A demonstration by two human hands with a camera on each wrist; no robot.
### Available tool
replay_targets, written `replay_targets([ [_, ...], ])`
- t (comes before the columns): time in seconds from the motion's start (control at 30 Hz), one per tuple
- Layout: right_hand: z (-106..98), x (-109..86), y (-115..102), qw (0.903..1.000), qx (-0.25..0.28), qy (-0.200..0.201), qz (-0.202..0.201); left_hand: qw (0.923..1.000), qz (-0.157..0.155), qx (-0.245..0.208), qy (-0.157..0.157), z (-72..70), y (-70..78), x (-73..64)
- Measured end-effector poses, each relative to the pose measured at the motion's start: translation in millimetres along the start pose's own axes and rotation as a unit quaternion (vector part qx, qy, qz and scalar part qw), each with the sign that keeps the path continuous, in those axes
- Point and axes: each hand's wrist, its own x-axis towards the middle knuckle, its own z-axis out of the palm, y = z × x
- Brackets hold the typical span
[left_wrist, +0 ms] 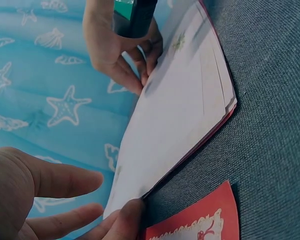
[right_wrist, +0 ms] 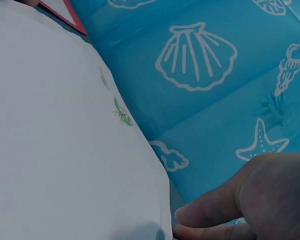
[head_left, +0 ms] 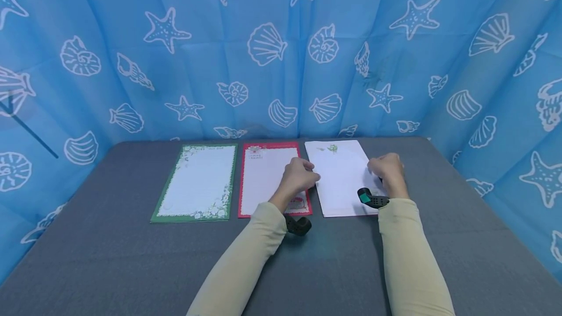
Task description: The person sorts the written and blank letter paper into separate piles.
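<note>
A stack of white paper sheets [head_left: 340,174] with a small green leaf print lies on the grey table, its sheet edges slightly uneven in the left wrist view. My left hand [head_left: 298,179] is at the stack's left edge, over part of the red-bordered sheet. In the left wrist view its thumb and forefinger are spread apart, and other fingertips [left_wrist: 132,212] meet the edge of the stack. At the opposite long edge is my right hand [head_left: 388,169]. Its thumb and finger, fairly straight, come right to the paper's side in the right wrist view.
A red-bordered sheet [head_left: 263,179] lies left of the white stack, with a narrow gap between. Farther left is a green-bordered sheet [head_left: 197,182] with white flowers. A blue curtain [head_left: 272,87] with seashell prints hangs behind the grey table [head_left: 131,267].
</note>
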Motion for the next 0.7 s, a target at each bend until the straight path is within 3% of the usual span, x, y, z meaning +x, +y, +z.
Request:
replay_targets([
  [0.33,-0.9,-4.1,-9.7,0.9994,-0.001,0.021,-0.028,0.9997,0.020,0.009,0.002,-16.2,-3.2,-7.4],
  [0.7,12.1,-6.6,-21.5,0.9966,-0.020,-0.031,-0.074,0.9978,0.052,0.031,0.025,-51.7,-20.8,-10.7],
])
